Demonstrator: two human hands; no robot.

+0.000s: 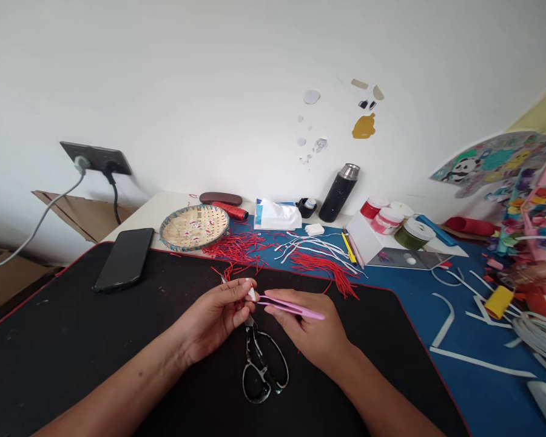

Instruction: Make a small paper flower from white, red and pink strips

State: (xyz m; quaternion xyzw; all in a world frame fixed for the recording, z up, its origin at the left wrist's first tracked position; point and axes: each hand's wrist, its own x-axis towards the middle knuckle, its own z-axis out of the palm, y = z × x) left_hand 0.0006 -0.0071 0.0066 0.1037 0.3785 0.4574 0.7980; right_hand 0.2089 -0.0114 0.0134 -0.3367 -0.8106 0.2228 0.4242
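Between the thumb and fingers of my left hand (221, 315) is a small white piece (252, 294), too small to make out exactly. My right hand (321, 328) grips pink tweezers (295, 308), whose tips point left and reach close to the white piece. Whether the tips touch it I cannot tell. Under and between my hands, black-handled scissors (260, 370) lie on the black mat (186, 400), their blades partly hidden by my left hand. Cut red cords (236, 249) are strewn just beyond my hands.
A woven basket (173, 230) with small red-and-white bits stands at the back. A phone (125, 261) lies left. Behind are white cords (318, 246), a tissue pack (277, 215), a black thermos (339, 194) and jars (414, 233) on a box. White strips (482, 361) lie right.
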